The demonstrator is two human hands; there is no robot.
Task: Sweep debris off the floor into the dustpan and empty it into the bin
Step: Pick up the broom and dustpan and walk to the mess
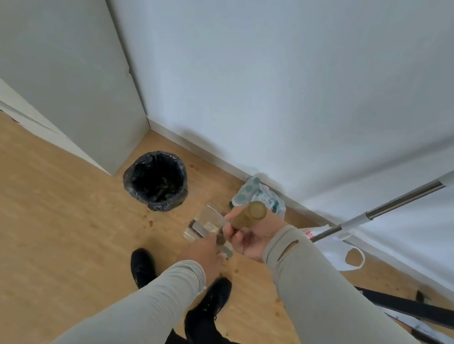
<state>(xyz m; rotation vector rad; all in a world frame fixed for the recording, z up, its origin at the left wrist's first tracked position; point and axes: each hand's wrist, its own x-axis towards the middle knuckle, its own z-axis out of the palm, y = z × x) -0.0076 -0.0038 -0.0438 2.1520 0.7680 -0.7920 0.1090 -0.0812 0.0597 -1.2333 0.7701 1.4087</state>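
Dustpan [204, 225] sits mid-frame near the black-lined bin [157, 179]; water bottles [257, 196] beyond. Right hand [248, 235] fingers curl around the broom handle [248, 216]; left hand [201, 254] grips the dustpan.

Tan wood-grain floor [32, 214] speckled with brown crumbs. Beside the white wall [266, 73], a bin [157, 179] lined in glossy black. Pale grey sleeves [319, 292], black shoes [142, 267], an olive-brown handle [248, 216], a clear dustpan [205, 223].

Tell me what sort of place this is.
Probably a sparsely furnished indoor room, home or office. It has a light wood-look floor, plain white walls with a baseboard, and a small round bin lined with a black plastic bag in the corner.
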